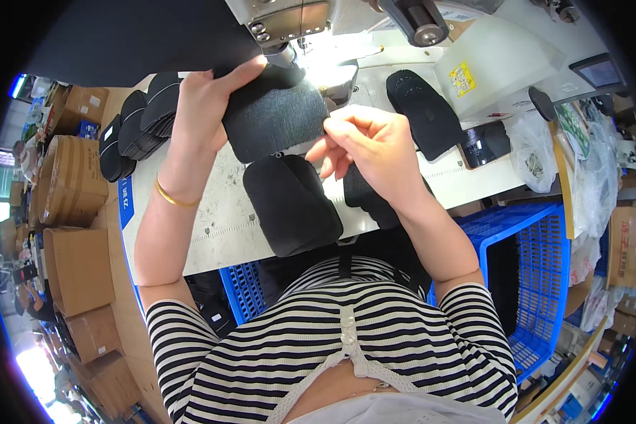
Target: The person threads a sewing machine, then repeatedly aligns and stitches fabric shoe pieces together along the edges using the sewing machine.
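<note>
Fabric piece (275, 119) pinched between both my hands, just under the sewing machine head (290, 21).

Its long axis runs from 9 to 3 o'clock: my left hand (205, 106) clamps the 9 o'clock end, thumb on top, and my right hand (371, 145) nips the 3 o'clock edge with its fingertips. The needle area sits at 12 o'clock, nearer my left hand; a stack of black pieces (293, 201) lies at 6 o'clock.

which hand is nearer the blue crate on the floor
Right. The right hand pinches the dark fabric piece on the table, above the blue crate on that side. The left hand grips the piece's far edge, farther away.
</note>
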Demonstrator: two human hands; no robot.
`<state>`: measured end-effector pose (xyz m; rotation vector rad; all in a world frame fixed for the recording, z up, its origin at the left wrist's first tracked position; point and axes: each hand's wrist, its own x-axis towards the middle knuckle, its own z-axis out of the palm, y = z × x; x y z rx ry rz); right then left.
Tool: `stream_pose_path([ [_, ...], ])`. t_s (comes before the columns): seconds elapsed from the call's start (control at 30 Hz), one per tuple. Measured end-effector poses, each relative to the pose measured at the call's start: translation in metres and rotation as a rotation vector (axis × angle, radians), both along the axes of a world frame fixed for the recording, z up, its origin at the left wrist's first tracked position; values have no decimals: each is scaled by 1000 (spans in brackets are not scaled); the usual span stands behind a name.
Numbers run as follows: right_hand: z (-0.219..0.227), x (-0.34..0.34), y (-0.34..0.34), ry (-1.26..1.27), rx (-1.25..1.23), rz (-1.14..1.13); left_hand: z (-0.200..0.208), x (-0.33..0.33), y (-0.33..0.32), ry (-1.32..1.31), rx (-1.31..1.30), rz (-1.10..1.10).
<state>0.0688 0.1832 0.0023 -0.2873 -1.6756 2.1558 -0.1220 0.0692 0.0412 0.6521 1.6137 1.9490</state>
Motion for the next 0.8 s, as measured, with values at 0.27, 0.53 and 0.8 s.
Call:
stream_pose_path([
  [0.27, 0, -10, 0, 95, -26, -45, 7, -13, 11, -10, -91, 62],
  [0.53, -5, -12, -6, 112, -19, -53, 1, -9, 10, 403, -80, 167],
  [0.8, -4, -9, -13, 117, -69, -81, -7, 34, -26, 1442, -38, -36],
])
